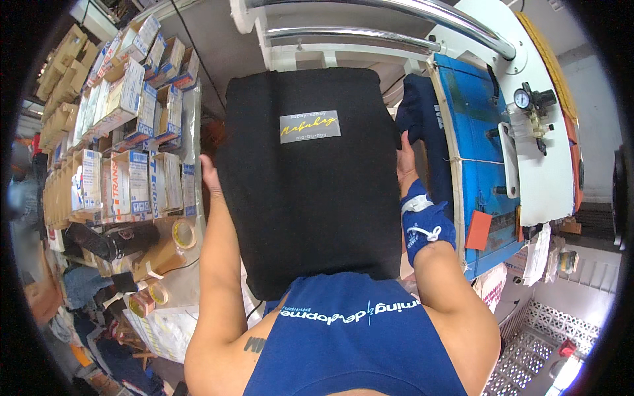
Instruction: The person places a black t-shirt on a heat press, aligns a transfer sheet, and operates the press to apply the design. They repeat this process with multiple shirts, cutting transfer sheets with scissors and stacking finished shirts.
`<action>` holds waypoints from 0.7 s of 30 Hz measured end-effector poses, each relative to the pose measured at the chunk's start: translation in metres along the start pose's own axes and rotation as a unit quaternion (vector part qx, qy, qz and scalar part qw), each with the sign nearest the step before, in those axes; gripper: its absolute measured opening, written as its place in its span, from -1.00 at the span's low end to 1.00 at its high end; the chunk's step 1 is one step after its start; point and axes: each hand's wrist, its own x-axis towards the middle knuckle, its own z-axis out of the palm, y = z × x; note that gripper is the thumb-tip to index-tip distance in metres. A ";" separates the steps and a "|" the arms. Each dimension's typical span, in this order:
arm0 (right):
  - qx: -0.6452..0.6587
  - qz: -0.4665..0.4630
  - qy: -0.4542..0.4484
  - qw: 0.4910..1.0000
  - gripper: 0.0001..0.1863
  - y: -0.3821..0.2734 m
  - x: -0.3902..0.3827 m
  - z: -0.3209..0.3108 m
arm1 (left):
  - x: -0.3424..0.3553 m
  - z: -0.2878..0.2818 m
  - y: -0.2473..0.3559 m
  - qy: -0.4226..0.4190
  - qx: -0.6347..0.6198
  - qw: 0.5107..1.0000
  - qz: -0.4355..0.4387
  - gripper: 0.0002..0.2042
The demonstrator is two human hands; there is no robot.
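Note:
A black garment (310, 198) lies flat and stretched in front of me, with a small grey label (310, 126) bearing yellow script near its top. My left hand (211, 175) holds its left edge, fingers partly hidden at the side. My right hand (407, 162) grips its right edge, beside dark navy cloth (417, 102). A blue cloth band with a white cord (424, 228) is on my right forearm.
Cardboard boxes (115, 105) are stacked on the left, above tape rolls (184, 233). A blurred arm (45, 287) shows at far left. On the right stand a blue panel (475, 171), a white machine plate with a gauge (522, 98), and chrome bars (356, 32) overhead.

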 end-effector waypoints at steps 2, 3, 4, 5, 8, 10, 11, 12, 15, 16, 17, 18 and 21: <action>-0.012 -0.166 -0.020 0.986 -0.22 0.004 0.013 -0.022 | 0.026 -0.029 0.031 0.260 0.166 0.922 0.235 -0.27; -0.020 -0.190 0.068 0.979 -0.25 0.004 0.020 -0.033 | 0.029 -0.043 0.044 0.322 0.214 0.892 0.235 -0.34; -0.022 -0.225 0.117 0.967 -0.28 0.002 0.026 -0.044 | 0.032 -0.053 0.056 0.354 0.238 0.869 0.249 -0.41; 0.003 -0.225 0.169 0.959 -0.32 0.000 0.031 -0.055 | 0.033 -0.059 0.068 0.355 0.236 0.868 0.255 -0.48; 0.206 -0.227 0.081 0.949 -0.44 -0.010 0.039 -0.075 | 0.027 -0.057 0.087 0.139 0.012 0.962 0.235 -0.39; 0.275 -0.220 0.075 0.933 -0.51 -0.017 0.041 -0.078 | 0.020 -0.041 0.092 0.149 -0.045 0.966 0.206 -0.41; 0.269 -0.224 0.103 0.931 -0.53 -0.019 0.042 -0.077 | 0.017 -0.032 0.092 0.113 -0.070 0.973 0.191 -0.42; 0.265 -0.226 0.091 0.933 -0.55 -0.022 0.042 -0.075 | 0.015 -0.023 0.093 0.152 -0.079 0.964 0.201 -0.44; 0.224 -0.239 0.183 0.927 -0.62 -0.025 0.047 -0.067 | 0.015 -0.002 0.094 0.168 -0.104 0.956 0.218 -0.52; 0.215 -0.232 0.247 0.916 -0.66 -0.027 0.050 -0.066 | 0.014 0.003 0.095 0.228 -0.126 0.940 0.220 -0.55; 0.159 -0.271 0.262 0.913 -0.69 -0.028 0.050 -0.065 | 0.013 0.008 0.095 0.213 -0.093 0.938 0.255 -0.55; 0.117 -0.265 0.317 0.903 -0.69 -0.030 0.051 -0.066 | 0.011 0.012 0.096 0.263 -0.080 0.921 0.274 -0.55; 0.272 -0.137 0.140 0.942 -0.60 -0.033 0.050 -0.075 | 0.004 0.022 0.098 0.196 -0.105 0.936 0.274 -0.54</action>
